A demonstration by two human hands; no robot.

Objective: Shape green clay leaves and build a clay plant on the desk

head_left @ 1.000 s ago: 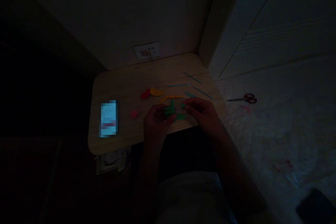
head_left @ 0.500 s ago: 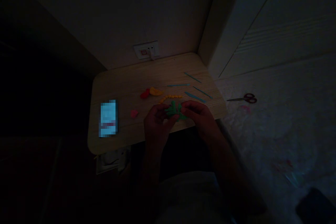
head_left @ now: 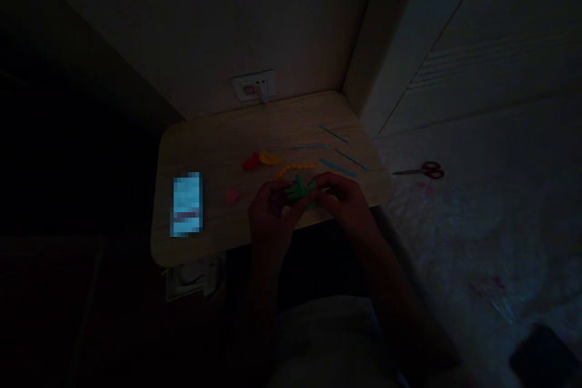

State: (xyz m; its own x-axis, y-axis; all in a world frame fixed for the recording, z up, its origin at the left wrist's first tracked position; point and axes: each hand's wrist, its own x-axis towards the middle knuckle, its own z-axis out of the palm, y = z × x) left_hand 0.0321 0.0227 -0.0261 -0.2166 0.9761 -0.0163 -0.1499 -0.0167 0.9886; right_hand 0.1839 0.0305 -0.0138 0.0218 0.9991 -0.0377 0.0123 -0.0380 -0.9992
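The light is very dim. Near the front edge of a small wooden table (head_left: 213,139), my left hand (head_left: 271,209) grips a green modelling clay piece (head_left: 299,189) with several finger-like prongs. My right hand (head_left: 342,194) pinches the green clay at its right side, and its fingertips meet those of my left hand. Just beyond my hands lies a curved row of small orange clay balls (head_left: 297,167). Left of that are a red clay lump (head_left: 250,162) and a yellow-orange clay lump (head_left: 270,158). A pink clay lump (head_left: 232,196) sits left of my left hand.
Several thin blue modelling tools (head_left: 337,167) lie at the table's right side. A phone (head_left: 186,205) with a lit, blurred screen lies at the left. Scissors (head_left: 418,171) rest on the pale surface to the right. A wall socket (head_left: 253,86) holds a plug behind the table.
My right hand has moved left with a small green clay bit and brought it against the green piece in my left hand. My left hand has stayed nearly in place.
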